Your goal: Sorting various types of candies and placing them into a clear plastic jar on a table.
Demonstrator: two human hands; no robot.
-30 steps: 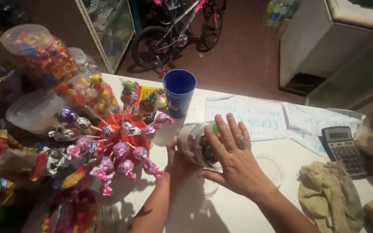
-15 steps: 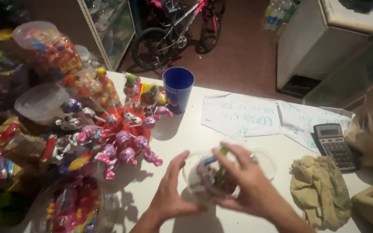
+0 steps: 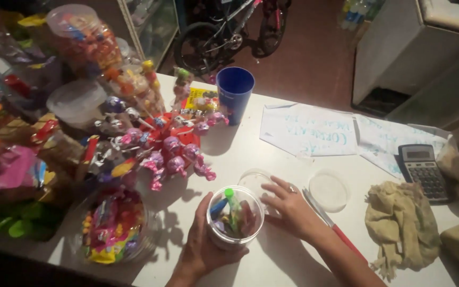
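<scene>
My left hand (image 3: 200, 250) wraps around a clear plastic jar (image 3: 235, 218) that stands upright and uncovered on the white table (image 3: 272, 266). Coloured wrapped sweets and a green-tipped stick lie inside it. My right hand (image 3: 288, 207) rests on the table just right of the jar, fingers spread and touching a clear round lid (image 3: 255, 180) behind the jar. A ring shows on one finger.
A second round lid (image 3: 329, 190) and a red-handled tool (image 3: 330, 228) lie right of my hand. A blue cup (image 3: 235, 93), lollipop display (image 3: 171, 149), sweet jars (image 3: 83, 37), candy bowl (image 3: 115, 226), paper sheets (image 3: 309, 130), calculator (image 3: 423, 172) and crumpled cloth (image 3: 402, 228) surround them.
The jar went from being held tilted in both hands to standing upright on the table nearer me. My right hand came off it and now lies beside it on the lid.
</scene>
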